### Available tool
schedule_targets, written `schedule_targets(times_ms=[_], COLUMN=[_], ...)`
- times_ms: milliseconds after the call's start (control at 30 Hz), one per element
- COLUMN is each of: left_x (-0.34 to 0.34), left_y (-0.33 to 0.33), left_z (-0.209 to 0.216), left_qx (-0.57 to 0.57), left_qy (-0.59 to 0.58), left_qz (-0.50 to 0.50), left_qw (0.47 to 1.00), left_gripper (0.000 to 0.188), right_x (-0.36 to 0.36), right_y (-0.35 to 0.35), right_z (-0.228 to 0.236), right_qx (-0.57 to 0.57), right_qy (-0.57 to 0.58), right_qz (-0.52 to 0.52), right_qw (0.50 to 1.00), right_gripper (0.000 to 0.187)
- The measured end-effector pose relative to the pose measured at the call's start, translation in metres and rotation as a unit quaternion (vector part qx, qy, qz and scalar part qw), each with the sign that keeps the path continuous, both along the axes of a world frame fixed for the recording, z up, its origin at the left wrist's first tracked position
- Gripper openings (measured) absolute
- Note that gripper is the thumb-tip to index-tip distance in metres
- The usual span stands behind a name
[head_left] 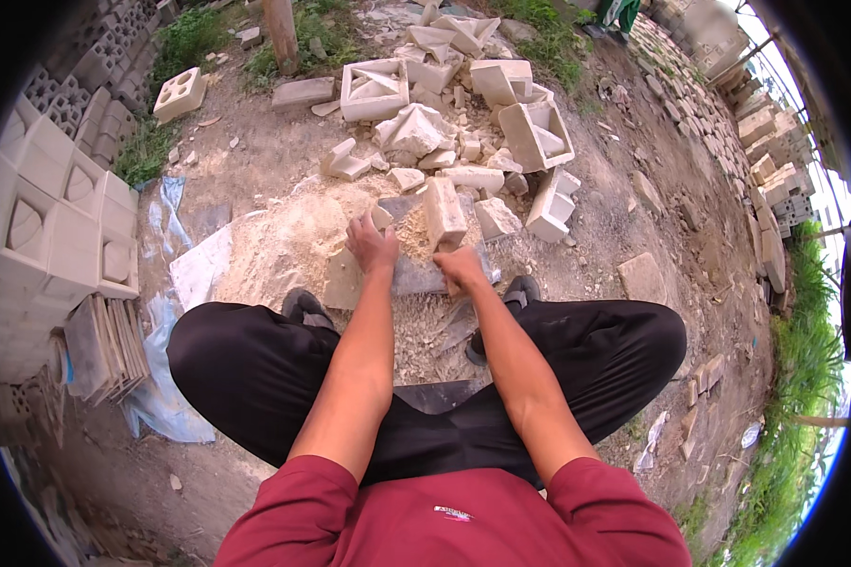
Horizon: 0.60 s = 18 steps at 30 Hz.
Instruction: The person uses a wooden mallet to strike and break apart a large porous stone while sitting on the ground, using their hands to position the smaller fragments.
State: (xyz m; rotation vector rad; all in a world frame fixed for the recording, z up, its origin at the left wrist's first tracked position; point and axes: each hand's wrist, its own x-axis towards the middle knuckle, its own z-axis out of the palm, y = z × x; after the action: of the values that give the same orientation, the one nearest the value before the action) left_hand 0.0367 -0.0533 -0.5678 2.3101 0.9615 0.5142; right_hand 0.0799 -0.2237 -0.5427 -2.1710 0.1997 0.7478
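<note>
Between my knees lies a grey slab (421,276) strewn with pale crumbs. My left hand (373,246) is closed at its left side, fingers curled against a small pale block piece (381,217). My right hand (458,269) is closed in a fist at the near end of an oblong pale block (444,214), which stands tilted above the slab. The fist hides what it grips, and I cannot tell whether that joins the block. A flat pale piece (343,280) leans by my left wrist.
Ahead is a heap of broken pale blocks (414,130), with hollow square blocks (375,90) around it. Pale powder (288,241) spreads to the left. Stacked blocks (71,213) and thin boards (107,350) line the left side. A wooden post (281,38) stands beyond.
</note>
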Motion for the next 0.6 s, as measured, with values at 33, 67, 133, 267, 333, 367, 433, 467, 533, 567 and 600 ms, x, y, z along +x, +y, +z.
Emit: schedule_targets(times_ms=[33,67,133,267,333,367,433,467,533,567,600], left_x=[0.004,0.004,-0.003,0.015,0.021,0.01,0.006,0.008,0.007,-0.009,-0.002], left_y=[-0.003,-0.006,-0.006,-0.024,-0.03,-0.017,-0.009,-0.012,-0.009,0.006,-0.001], left_z=[0.003,0.003,-0.001,0.013,0.019,0.012,0.009,0.01,0.007,-0.004,0.001], left_qx=[-0.003,-0.005,-0.01,-0.019,-0.025,-0.02,-0.024,-0.029,-0.019,-0.009,-0.018], left_qy=[-0.005,-0.005,0.005,-0.013,-0.021,-0.01,-0.015,-0.018,-0.03,-0.022,-0.019], left_qz=[-0.004,-0.009,-0.014,-0.024,-0.032,-0.02,-0.008,-0.009,-0.015,-0.004,-0.009], left_qw=[1.0,1.0,1.0,0.999,0.999,1.0,1.0,0.999,0.999,1.0,1.0], left_gripper=[0.061,0.061,0.061,0.062,0.062,0.062,0.063,0.063,0.063,0.063,0.063], right_x=[0.004,0.005,0.003,-0.002,0.004,0.002,0.01,0.014,0.016,0.001,0.005], right_y=[-0.007,-0.007,0.003,-0.031,-0.04,-0.019,-0.005,-0.005,0.003,0.028,0.017], right_z=[0.002,0.002,0.007,-0.046,-0.054,-0.034,-0.001,0.006,0.018,0.039,0.026], right_qx=[0.021,0.045,0.097,-0.11,-0.085,-0.046,0.03,0.045,0.077,0.101,0.048], right_qy=[-0.042,-0.081,-0.159,-0.239,-0.19,-0.099,-0.006,-0.069,-0.19,-0.167,-0.227], right_qz=[-0.011,-0.031,-0.065,0.072,0.057,0.053,0.027,0.006,-0.03,-0.005,0.022], right_qw=[0.999,0.995,0.98,0.962,0.976,0.993,0.999,0.997,0.978,0.981,0.972], right_gripper=[0.04,0.04,0.041,0.043,0.041,0.038,0.034,0.035,0.037,0.038,0.039])
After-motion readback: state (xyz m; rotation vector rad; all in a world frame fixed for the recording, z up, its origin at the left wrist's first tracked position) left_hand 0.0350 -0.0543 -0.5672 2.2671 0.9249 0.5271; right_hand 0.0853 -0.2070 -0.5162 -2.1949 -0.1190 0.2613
